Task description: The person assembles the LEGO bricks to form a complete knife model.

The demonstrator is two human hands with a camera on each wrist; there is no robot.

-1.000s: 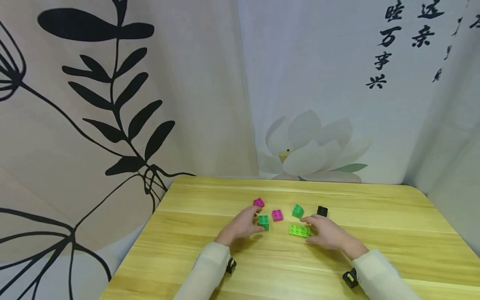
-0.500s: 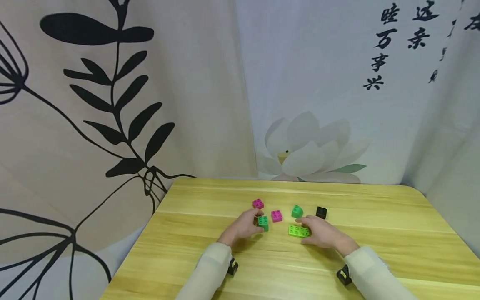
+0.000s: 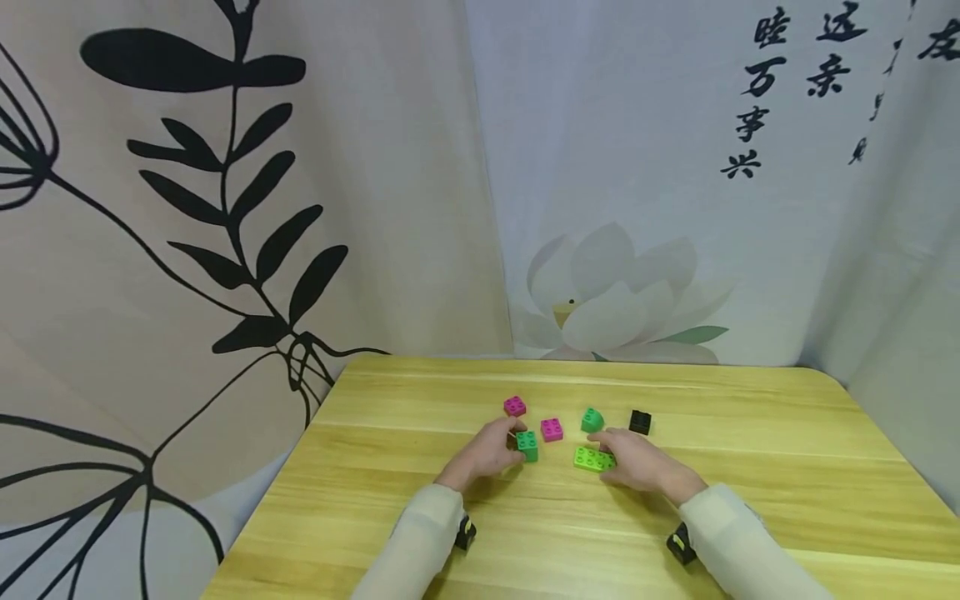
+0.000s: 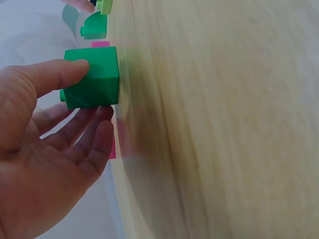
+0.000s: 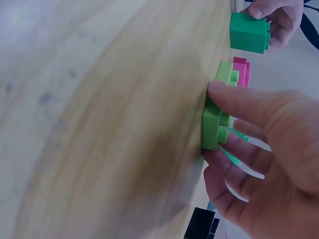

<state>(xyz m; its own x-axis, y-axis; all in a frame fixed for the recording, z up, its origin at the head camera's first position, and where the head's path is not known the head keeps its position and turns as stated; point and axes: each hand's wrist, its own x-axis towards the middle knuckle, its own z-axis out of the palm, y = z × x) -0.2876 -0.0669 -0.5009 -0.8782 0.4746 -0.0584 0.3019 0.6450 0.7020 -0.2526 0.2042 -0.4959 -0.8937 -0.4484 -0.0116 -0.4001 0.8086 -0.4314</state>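
Observation:
In the head view my left hand [image 3: 486,454] is on the left, gripping a green building block [image 3: 527,446] from its left side. The left wrist view shows the thumb against the block's face [image 4: 94,77] and the fingers behind it. My right hand [image 3: 647,462] pinches a long lime-green brick [image 3: 591,458] at its right end. From the right wrist, the thumb presses the near side of that brick [image 5: 212,124], with fingertips on the far side. The lime brick lies on the table; whether the green block touches the wood I cannot tell.
Two pink bricks, one farther back [image 3: 514,406] and one in the middle [image 3: 552,430], sit on the wooden table [image 3: 570,550]. A rounded green brick [image 3: 592,420] and a black brick [image 3: 640,422] stand behind the right hand. A printed curtain [image 3: 405,208] hangs behind the table.
My right hand has moved left onto the lime brick and its fingers have closed on it. The left hand has stayed at the green block, its thumb now nearer to it.

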